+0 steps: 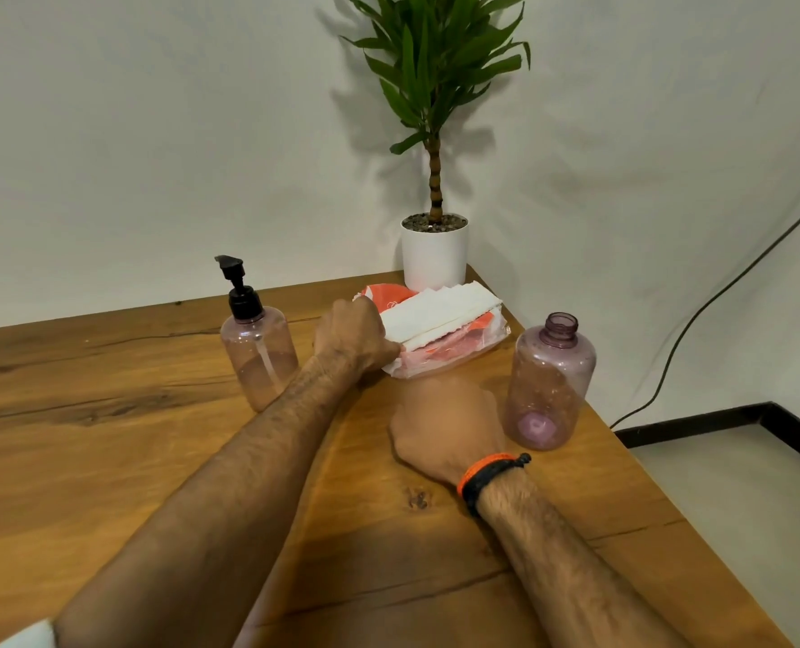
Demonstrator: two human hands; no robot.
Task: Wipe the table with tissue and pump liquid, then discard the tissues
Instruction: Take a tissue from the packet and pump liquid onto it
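An orange-and-clear tissue pack (pixel 454 350) lies at the far side of the wooden table (pixel 108 437). White tissues (pixel 440 311) stick out of its top. My left hand (pixel 353 334) reaches over and pinches the near left end of those tissues. My right hand (pixel 444 423) lies low on the table against the pack's front edge, and its fingers are hidden by the pack. A pink translucent pump bottle (pixel 257 348) with a black pump stands to the left of my left hand, with some liquid in it.
A capless pink bottle (pixel 547 381) stands just right of my right hand, near the table's right edge. A potted plant (pixel 435 254) in a white pot sits at the far corner behind the pack. A black cable (pixel 716 297) hangs along the wall on the right.
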